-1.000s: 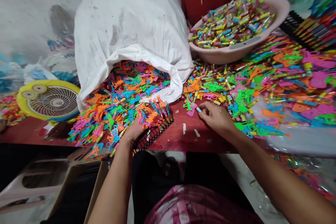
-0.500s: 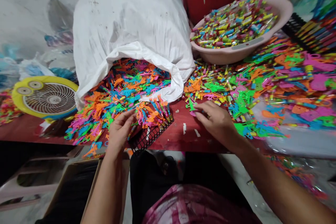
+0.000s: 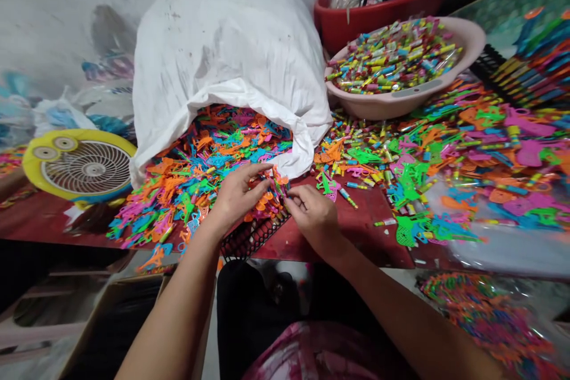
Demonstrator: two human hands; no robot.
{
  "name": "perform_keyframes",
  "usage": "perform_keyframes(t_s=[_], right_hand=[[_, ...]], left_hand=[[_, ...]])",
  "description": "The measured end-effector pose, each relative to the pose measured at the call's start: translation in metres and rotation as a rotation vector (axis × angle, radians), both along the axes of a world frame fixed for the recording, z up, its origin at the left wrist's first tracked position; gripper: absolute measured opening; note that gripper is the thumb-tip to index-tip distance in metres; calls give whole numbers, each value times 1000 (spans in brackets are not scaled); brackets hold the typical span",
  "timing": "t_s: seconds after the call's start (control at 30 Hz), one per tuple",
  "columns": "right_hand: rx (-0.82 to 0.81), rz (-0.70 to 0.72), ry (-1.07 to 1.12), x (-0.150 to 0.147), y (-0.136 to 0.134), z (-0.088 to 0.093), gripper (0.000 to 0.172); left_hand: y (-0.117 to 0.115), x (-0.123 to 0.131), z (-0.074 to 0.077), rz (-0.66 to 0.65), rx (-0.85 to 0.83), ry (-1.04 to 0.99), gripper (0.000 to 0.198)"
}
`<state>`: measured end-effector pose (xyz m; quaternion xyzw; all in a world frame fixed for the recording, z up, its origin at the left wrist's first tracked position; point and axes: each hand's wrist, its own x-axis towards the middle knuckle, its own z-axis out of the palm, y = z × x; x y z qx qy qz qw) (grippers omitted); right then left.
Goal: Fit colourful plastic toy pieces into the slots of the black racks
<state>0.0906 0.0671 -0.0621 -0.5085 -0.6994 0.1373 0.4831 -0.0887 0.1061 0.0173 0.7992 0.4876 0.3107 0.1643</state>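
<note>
My left hand [image 3: 238, 199] reaches over a black plastic grid rack [image 3: 249, 240]. Its thumb and forefinger close around the tops of bright plastic toys [image 3: 260, 206] standing in the rack. At the rack's right end, my right hand [image 3: 313, 217] has its fingertips pinched together against the last toys. Whatever small piece lies in that pinch is mostly hidden by the fingers. Just right of the right hand, a green and pink toy [image 3: 329, 186] and a small capped tube [image 3: 348, 198] lie on the red table [image 3: 356, 231].
A big white sack [image 3: 227, 29] spills a heap of coloured toys [image 3: 178, 178] behind my hands. A yellow fan [image 3: 91, 167] stands left. On the right are a pink basin [image 3: 405, 101] full of small tubes, a red tub [image 3: 383, 15], more loose toys and another filled rack [image 3: 503, 77].
My right hand has moved left from the loose green and pink toys to the rack's right end. My left hand has shifted right and slightly up over the standing toys.
</note>
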Motion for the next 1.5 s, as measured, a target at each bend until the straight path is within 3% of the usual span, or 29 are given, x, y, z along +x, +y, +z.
perform_keyframes(t_s=[0.13, 0.27, 0.4, 0.53, 0.7, 0.87, 1.1, 1.27, 1.5], right_hand=[[13, -46, -61, -6, 1, -3, 12], [44, -121, -119, -11, -1, -4, 15], [38, -158, -50, -11, 0, -4, 8], [45, -99, 9, -10, 7, 2, 26], [0, -43, 47, -11, 18, 9, 11], [-39, -49, 144, -14, 24, 4, 16], [-74, -84, 211, -12, 21, 1, 13], [-61, -77, 211, -11, 18, 4, 15], [-52, -122, 248, -8, 16, 4, 16]], left_hand=[[3, -2, -8, 51, -94, -107, 40], [7, -3, -14, 35, -99, -156, 32], [11, -5, -20, 7, -128, -204, 24], [13, -5, -21, -72, -178, -289, 18], [10, -2, -15, -102, -245, -357, 24], [8, -2, -17, -45, -258, -397, 24], [7, -12, -23, -1, -200, -353, 25], [5, -16, -23, 42, -167, -212, 24], [1, -13, -23, 85, -201, -233, 24]])
